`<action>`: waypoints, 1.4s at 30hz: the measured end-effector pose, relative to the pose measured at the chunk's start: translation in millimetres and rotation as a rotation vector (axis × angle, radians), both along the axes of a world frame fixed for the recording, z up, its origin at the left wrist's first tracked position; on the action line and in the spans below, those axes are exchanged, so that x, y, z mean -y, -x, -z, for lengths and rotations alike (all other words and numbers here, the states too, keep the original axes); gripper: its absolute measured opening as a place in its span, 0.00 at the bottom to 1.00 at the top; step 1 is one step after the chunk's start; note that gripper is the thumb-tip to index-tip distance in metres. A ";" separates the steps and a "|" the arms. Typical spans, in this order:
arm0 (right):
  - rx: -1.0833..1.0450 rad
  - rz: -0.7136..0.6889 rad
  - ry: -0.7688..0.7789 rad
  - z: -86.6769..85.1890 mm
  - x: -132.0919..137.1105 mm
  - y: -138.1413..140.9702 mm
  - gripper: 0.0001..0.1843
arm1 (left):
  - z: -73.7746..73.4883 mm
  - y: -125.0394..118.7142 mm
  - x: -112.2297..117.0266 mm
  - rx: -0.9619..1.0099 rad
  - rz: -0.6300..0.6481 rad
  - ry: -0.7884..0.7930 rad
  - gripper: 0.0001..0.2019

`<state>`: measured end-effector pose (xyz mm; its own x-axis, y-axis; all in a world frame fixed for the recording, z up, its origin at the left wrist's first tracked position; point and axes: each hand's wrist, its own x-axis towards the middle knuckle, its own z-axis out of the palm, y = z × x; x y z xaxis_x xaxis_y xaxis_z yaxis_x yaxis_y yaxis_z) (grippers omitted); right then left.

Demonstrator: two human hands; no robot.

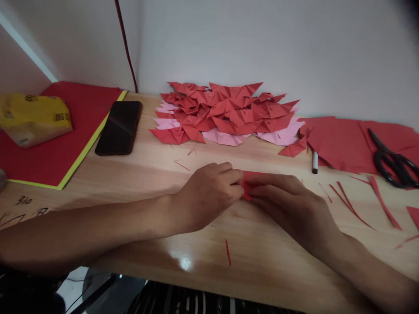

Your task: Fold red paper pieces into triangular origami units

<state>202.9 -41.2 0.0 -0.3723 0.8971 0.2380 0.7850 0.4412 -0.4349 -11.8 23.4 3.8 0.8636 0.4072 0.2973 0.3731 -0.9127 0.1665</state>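
Note:
A small piece of red paper (248,188) lies between my two hands over the wooden table, mostly covered by fingers. My left hand (212,192) is closed, its curled fingers gripping the paper's left side. From the right, my right hand (291,200) holds the same paper, with its fingers long and pressed together. The exact folds in the paper are hidden. Just behind the hands lies a pile of folded red and pink paper shapes (229,111) with pointed corners, against the wall.
Cut red sheets (347,139), black-handled scissors (393,163) and a marker (314,162) lie at right, near paper strips (384,205). A phone (119,127), a large red sheet (78,113) with yellow edging and a yellow packet (36,117) occupy the left. The table's front edge (196,288) is close.

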 end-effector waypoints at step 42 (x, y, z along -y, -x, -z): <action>0.057 0.002 0.085 -7.3 -3.4 13.0 0.07 | -3.6 -5.6 2.9 0.088 -0.113 0.463 0.06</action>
<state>189.8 -37.8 7.3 -0.3817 0.9137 0.1394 0.8103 0.4034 -0.4251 -6.2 20.5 7.4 0.7863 0.6035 0.1325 0.4315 -0.6898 0.5813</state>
